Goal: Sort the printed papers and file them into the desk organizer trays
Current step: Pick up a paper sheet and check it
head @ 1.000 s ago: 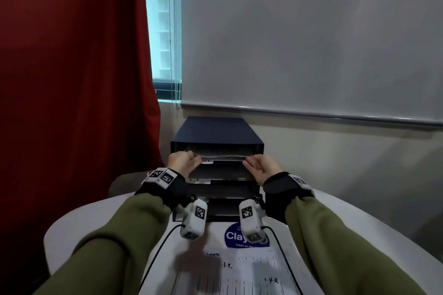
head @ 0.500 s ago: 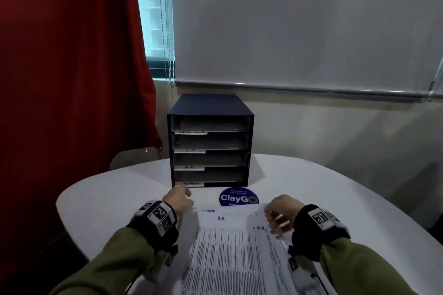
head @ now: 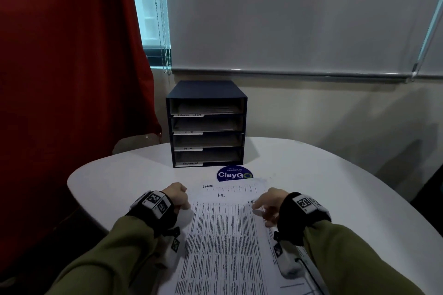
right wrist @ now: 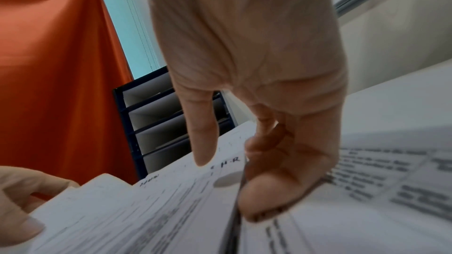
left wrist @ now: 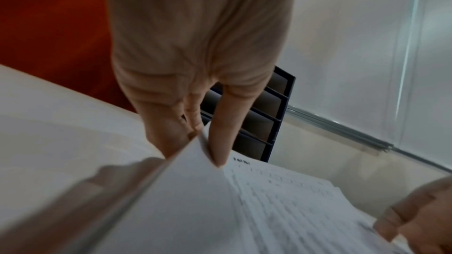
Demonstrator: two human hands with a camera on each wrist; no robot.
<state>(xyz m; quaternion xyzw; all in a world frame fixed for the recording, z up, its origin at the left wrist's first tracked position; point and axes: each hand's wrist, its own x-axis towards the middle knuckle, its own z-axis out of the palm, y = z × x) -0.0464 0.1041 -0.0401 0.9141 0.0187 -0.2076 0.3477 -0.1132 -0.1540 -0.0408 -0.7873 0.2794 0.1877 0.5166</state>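
Papers (head: pixel 225 235) lie stacked on table (head: pixel 335 187), at 6 o'clock from organizer (head: pixel 207 124). Top sheet is pinched at both side edges: left hand (head: pixel 176 196) at 9, right hand (head: pixel 268 206) at 3. Light, floppy, slippery; two-edge support is advised.

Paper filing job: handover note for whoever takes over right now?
Left hand pinches the left edge of the top sheet of the paper stack on the white table.
Right hand pinches its right edge, near a handwritten "H.R" mark.
Desk organizer stands behind the stack; all four labelled trays seem to hold paper.
Left: read the sheet's mark, file it, then work through the remaining stack.
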